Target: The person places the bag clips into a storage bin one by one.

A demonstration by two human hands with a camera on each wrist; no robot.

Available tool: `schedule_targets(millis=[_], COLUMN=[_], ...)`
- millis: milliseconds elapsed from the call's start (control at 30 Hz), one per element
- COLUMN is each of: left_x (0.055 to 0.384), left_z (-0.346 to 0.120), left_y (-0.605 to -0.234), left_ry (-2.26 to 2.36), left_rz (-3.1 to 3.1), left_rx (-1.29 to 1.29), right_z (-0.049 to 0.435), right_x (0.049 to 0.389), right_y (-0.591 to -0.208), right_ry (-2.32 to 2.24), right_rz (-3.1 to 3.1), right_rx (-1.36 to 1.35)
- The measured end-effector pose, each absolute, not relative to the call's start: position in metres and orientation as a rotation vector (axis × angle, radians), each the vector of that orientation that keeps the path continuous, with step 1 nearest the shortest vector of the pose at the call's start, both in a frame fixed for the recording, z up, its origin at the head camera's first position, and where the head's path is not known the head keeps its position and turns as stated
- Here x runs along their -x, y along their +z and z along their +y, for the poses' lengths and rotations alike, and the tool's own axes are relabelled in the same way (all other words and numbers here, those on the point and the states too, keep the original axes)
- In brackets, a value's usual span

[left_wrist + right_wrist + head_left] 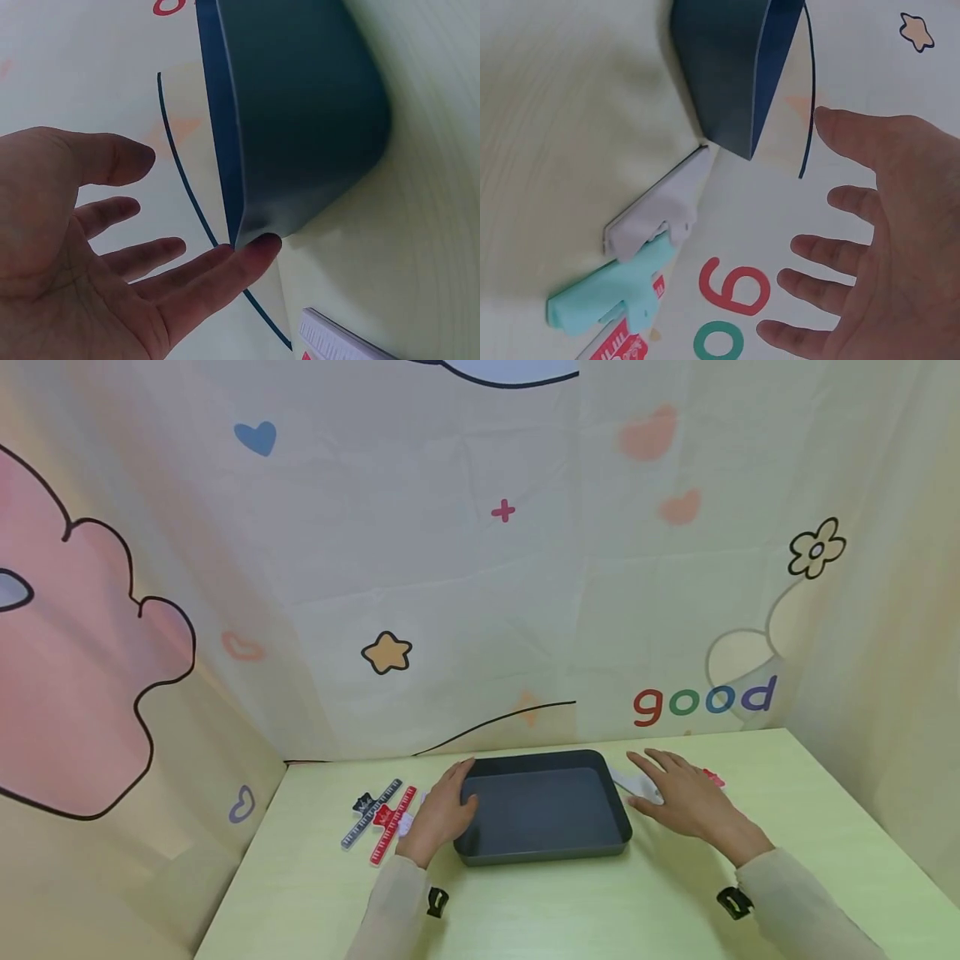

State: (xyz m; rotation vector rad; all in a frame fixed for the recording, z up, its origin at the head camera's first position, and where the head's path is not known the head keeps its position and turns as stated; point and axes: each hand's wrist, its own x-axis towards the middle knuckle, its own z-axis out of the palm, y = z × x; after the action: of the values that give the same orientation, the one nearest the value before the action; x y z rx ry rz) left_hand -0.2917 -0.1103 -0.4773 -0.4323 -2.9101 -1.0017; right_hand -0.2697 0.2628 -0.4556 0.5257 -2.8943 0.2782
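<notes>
A dark rectangular baking tray (540, 810) lies on the table between the two hands. My left hand (441, 817) is at its left side with loosely spread fingers. In the left wrist view, a fingertip (264, 246) of that hand overlaps the corner of the tray (311, 112), while the thumb stands apart from it. To the right of the tray, my right hand (686, 797) hovers with fingers spread and nothing in it. The right wrist view has its thumb and fingers clear of the tray wall (724, 82).
Left of the tray lie a black ruler clip (372, 814), a red ruler clip (393, 827) and a pale one (406, 823) partly behind my left hand. On the right are a white clip (656, 210), a mint clip (607, 289) and a red clip (622, 345). A printed curtain (465, 568) hangs behind the table.
</notes>
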Motion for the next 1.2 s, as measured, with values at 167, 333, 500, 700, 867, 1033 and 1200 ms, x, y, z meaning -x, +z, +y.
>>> schedule_targets(millis=[167,333,500,700,867,1033,1200], left_x=[0.293,0.295,0.296,0.299,0.302,0.304,0.305], left_z=[-0.112,-0.115,-0.117,-0.120,-0.122,-0.124,-0.125], left_y=[-0.480,-0.485,-0.488,-0.492,-0.495,-0.497,-0.498], left_ry=[-0.984,-0.981,-0.991,-1.003,-0.992,-1.049,-1.116], left_rz=[-2.901,-2.895,-2.898,-2.896,-2.914,-2.909,-2.887], left_rx=[0.418,0.407,0.386,0.354,0.331,0.289,0.293], right_z=[0.269,0.273,0.275,0.277,0.279,0.280,0.280], right_x=[0.271,0.273,0.274,0.275,0.276,0.278,0.279], right_y=[-0.460,-0.464,-0.468,-0.471,-0.475,-0.479,-0.482], right_ry=[0.297,0.311,0.301,0.289,0.286,0.282,0.280], right_rz=[-2.904,-2.922,-2.937,-2.961,-2.961,-2.964,-2.984], right_rx=[-0.529,-0.527,-0.524,-0.527,-0.547,-0.581,-0.599])
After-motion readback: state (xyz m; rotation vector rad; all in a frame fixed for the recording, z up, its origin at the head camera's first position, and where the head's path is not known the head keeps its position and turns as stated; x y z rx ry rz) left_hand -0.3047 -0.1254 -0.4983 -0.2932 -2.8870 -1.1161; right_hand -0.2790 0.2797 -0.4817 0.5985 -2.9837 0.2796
